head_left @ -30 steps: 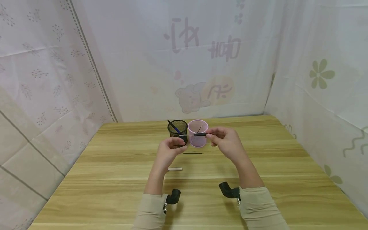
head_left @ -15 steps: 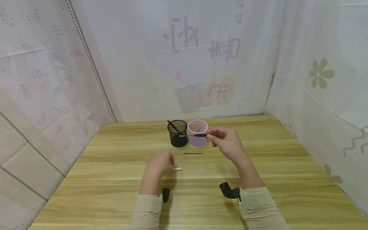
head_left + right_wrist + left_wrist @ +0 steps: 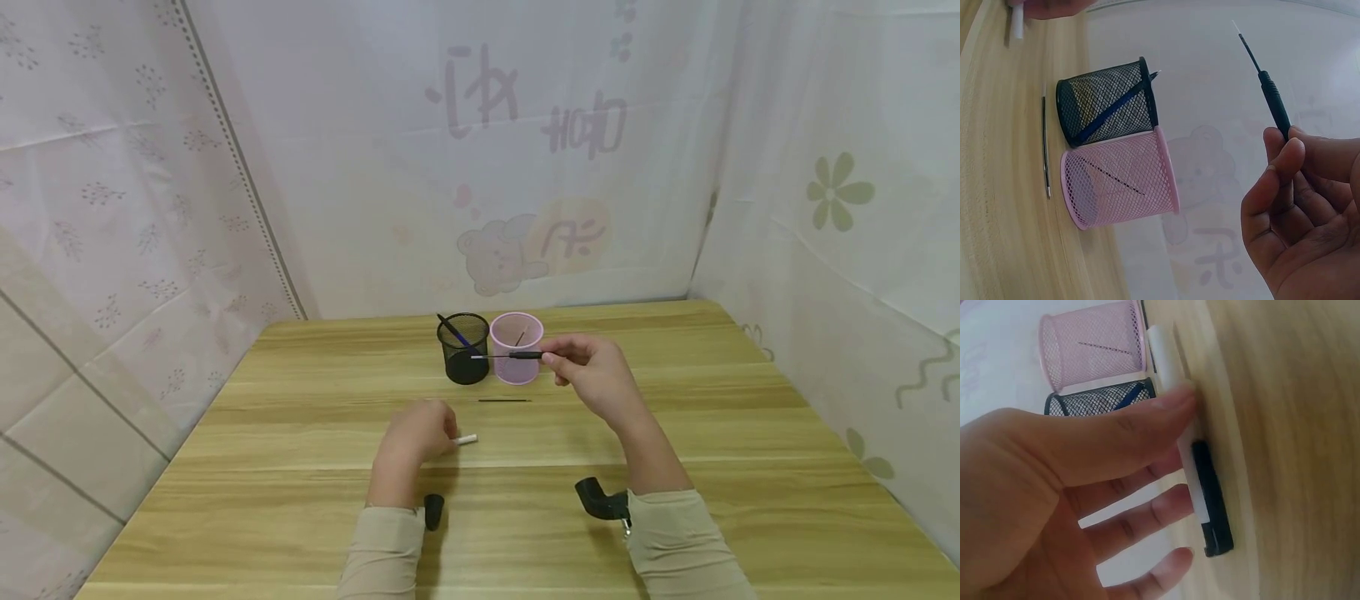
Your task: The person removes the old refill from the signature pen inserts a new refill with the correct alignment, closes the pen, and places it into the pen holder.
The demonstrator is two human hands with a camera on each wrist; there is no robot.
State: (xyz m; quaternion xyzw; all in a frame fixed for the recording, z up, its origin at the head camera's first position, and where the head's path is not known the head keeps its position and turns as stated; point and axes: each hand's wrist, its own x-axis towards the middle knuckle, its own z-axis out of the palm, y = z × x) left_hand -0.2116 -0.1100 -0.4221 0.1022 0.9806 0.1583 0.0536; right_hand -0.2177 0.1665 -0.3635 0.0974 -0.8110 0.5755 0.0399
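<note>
Pen parts, all placed off the pink cup [image 3: 517, 368]. Barrel [image 3: 1164, 356]: nearer the person than the pink cup and to its left; looks like light, stiff, smooth plastic, so probably a bit slippery; best held mid-length on the white tube, clear of the dark clip end [image 3: 1215, 509]. Grip [image 3: 1274, 103]: in head view it crosses in front of the pink cup's wall, refill [image 3: 1250, 53] pointing left past the cup; should be light and rigid, ridges likely help traction; hold by the thick black part, since the thin refill would probably bend if squeezed or knocked. Left hand [image 3: 417, 429]: low near the table, back up, fingers down, thumb pressed against barrel opposite the fingers, so a light pinch, remaining fingers loosely spread; can't tell if barrel is clear of the wood. Right hand [image 3: 596, 375]: raised, just right of the pink cup in head view, forearm angled inward; thumb and fingertips pinch the rear of the grip, other fingers loosely curled, palm otherwise free. Thin rod [image 3: 1045, 144] lies on the table just on the near side of the pink cup, untouched. Black cup [image 3: 465, 370] stands just left of the pink cup.
</note>
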